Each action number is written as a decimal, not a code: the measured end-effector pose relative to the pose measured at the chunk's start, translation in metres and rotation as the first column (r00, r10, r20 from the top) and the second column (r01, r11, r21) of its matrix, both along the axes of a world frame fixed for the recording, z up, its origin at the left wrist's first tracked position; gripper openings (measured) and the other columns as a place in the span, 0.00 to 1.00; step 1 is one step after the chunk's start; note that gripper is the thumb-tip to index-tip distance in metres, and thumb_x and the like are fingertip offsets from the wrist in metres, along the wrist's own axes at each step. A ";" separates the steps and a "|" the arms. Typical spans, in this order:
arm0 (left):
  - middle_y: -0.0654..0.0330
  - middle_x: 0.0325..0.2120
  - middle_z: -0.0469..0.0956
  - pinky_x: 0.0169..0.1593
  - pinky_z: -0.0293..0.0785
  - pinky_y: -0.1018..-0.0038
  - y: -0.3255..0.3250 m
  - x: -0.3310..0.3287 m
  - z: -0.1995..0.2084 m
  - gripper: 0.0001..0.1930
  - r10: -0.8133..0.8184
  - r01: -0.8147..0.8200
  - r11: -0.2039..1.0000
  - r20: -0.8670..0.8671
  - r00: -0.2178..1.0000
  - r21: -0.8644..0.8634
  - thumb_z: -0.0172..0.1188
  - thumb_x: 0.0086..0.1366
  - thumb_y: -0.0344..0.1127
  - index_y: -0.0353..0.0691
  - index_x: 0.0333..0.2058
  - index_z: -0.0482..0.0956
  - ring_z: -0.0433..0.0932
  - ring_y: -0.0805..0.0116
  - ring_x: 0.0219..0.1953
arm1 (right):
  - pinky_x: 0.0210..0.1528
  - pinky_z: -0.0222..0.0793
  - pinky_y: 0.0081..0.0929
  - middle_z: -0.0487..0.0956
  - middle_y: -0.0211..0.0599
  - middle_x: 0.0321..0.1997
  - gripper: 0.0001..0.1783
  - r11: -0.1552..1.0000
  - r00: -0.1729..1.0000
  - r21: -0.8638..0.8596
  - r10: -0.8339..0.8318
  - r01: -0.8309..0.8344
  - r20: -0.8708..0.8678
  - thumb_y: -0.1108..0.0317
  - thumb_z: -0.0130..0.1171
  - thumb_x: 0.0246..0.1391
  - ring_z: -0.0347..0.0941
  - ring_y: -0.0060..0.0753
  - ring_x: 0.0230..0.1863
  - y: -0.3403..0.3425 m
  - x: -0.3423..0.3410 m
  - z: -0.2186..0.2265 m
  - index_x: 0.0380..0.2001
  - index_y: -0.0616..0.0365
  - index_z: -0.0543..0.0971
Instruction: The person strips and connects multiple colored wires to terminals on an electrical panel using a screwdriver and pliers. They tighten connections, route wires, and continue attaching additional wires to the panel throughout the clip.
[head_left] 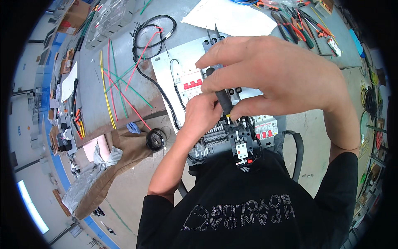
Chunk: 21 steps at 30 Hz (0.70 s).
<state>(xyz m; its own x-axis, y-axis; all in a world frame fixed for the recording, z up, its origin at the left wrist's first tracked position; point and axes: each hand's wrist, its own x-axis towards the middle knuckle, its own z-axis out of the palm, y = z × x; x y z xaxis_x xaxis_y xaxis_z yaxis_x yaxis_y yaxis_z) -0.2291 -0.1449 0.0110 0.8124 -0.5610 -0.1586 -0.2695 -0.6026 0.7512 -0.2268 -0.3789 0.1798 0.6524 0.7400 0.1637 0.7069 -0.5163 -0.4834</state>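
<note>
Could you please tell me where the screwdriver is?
In the head view, right of centre, the screwdriver is in the right hand, beside the left hand.

- Screwdriver (224, 99): handle in dark, matt plastic or rubber; which of the two cannot be told.
- Mounting plate (188, 52): smooth, pale grey metal with a dull sheen.
- Three-pole breaker (192, 84): smooth white plastic, its toggles bright red plastic.
- Terminal strip (215, 139): dark grey plastic, ridged.
- Workbench top (145, 93): grey and flat, scuffed and brownish along the near edge.
- Loose yellow wires (107, 88): smooth plastic insulation.
- Sheet (230, 18): white matt paper.
- Box (78, 18): brown matt cardboard.
- Crumpled sheeting (76, 189): silvery-grey, glossy, plastic-looking.
- T-shirt (248, 182): black matt cloth, decorated with glittering studs (215, 210).
</note>
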 end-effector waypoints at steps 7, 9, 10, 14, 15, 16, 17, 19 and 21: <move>0.45 0.26 0.84 0.36 0.77 0.51 0.002 0.001 -0.020 0.11 -0.006 0.053 0.977 0.223 0.975 -0.208 0.67 0.64 0.39 0.36 0.35 0.88 0.84 0.39 0.33 | 0.46 0.78 0.41 0.83 0.41 0.48 0.22 0.994 0.969 -0.045 -0.089 0.102 0.231 0.62 0.80 0.46 0.81 0.51 0.50 0.014 -0.003 -0.003 0.44 0.57 0.84; 0.45 0.27 0.85 0.37 0.78 0.51 -0.001 0.003 -0.036 0.10 0.023 0.045 0.973 0.291 0.956 -0.225 0.67 0.66 0.38 0.36 0.35 0.88 0.84 0.40 0.34 | 0.40 0.77 0.39 0.83 0.39 0.41 0.20 0.987 0.958 -0.011 -0.152 0.159 0.242 0.63 0.78 0.50 0.81 0.48 0.42 0.023 -0.006 -0.008 0.44 0.57 0.85; 0.46 0.27 0.85 0.37 0.78 0.51 0.000 0.003 -0.042 0.10 0.026 0.034 0.979 0.290 0.957 -0.202 0.67 0.66 0.38 0.37 0.36 0.89 0.85 0.41 0.34 | 0.37 0.76 0.38 0.83 0.38 0.38 0.18 0.982 0.952 0.029 -0.190 0.189 0.241 0.64 0.77 0.52 0.81 0.47 0.37 0.028 -0.006 -0.014 0.45 0.56 0.85; 0.48 0.29 0.86 0.40 0.79 0.50 -0.007 0.003 -0.005 0.10 0.015 -0.016 1.000 0.079 0.997 0.008 0.66 0.69 0.40 0.41 0.37 0.91 0.86 0.42 0.35 | 0.31 0.71 0.32 0.78 0.37 0.28 0.15 0.928 0.951 0.215 -0.307 0.305 -0.028 0.66 0.71 0.63 0.75 0.33 0.26 0.037 -0.003 -0.033 0.52 0.55 0.85; 0.47 0.29 0.86 0.40 0.79 0.50 -0.007 0.002 -0.004 0.10 0.005 -0.009 0.999 0.078 0.997 0.051 0.66 0.69 0.40 0.42 0.36 0.91 0.86 0.42 0.35 | 0.31 0.70 0.29 0.77 0.35 0.27 0.16 0.915 0.951 0.267 -0.271 0.303 -0.151 0.66 0.71 0.65 0.74 0.28 0.26 0.034 0.001 -0.035 0.54 0.55 0.85; 0.47 0.29 0.86 0.40 0.79 0.50 -0.007 0.003 -0.002 0.10 -0.005 -0.003 0.996 0.077 0.997 0.094 0.66 0.69 0.40 0.42 0.36 0.91 0.86 0.42 0.35 | 0.31 0.70 0.27 0.77 0.33 0.27 0.18 0.911 0.932 0.272 -0.236 0.311 -0.274 0.67 0.71 0.65 0.73 0.24 0.27 0.030 0.004 -0.033 0.56 0.56 0.84; 0.47 0.29 0.86 0.40 0.79 0.50 -0.006 0.003 -0.001 0.10 -0.012 0.005 0.993 0.065 0.998 0.119 0.67 0.69 0.40 0.42 0.36 0.91 0.86 0.42 0.35 | 0.32 0.69 0.24 0.77 0.31 0.27 0.20 0.905 0.897 0.274 -0.203 0.325 -0.393 0.67 0.71 0.65 0.73 0.20 0.27 0.027 0.007 -0.031 0.58 0.57 0.84; 0.47 0.29 0.86 0.40 0.80 0.50 -0.006 0.004 0.003 0.10 -0.027 0.021 0.985 0.038 0.999 0.170 0.67 0.69 0.40 0.41 0.35 0.91 0.85 0.42 0.34 | 0.33 0.68 0.19 0.77 0.26 0.28 0.25 0.921 0.767 0.179 -0.167 0.345 -0.620 0.67 0.75 0.62 0.72 0.14 0.29 0.017 0.011 -0.017 0.61 0.59 0.84; 0.47 0.29 0.86 0.40 0.80 0.51 -0.007 0.005 0.016 0.11 -0.011 0.011 0.986 -0.002 1.000 0.167 0.67 0.69 0.40 0.40 0.35 0.91 0.85 0.42 0.34 | 0.33 0.68 0.18 0.77 0.24 0.29 0.31 0.944 0.752 0.241 -0.010 0.224 -0.659 0.67 0.79 0.57 0.72 0.14 0.30 0.006 0.015 -0.013 0.62 0.61 0.83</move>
<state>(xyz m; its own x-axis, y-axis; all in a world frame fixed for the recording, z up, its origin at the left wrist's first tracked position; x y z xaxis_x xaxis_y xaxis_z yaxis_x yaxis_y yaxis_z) -0.2245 -0.1517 0.0268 0.8059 -0.5358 -0.2517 -0.2764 -0.7166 0.6404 -0.2120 -0.3730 0.1667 0.7579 0.6383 -0.1349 0.1168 -0.3361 -0.9346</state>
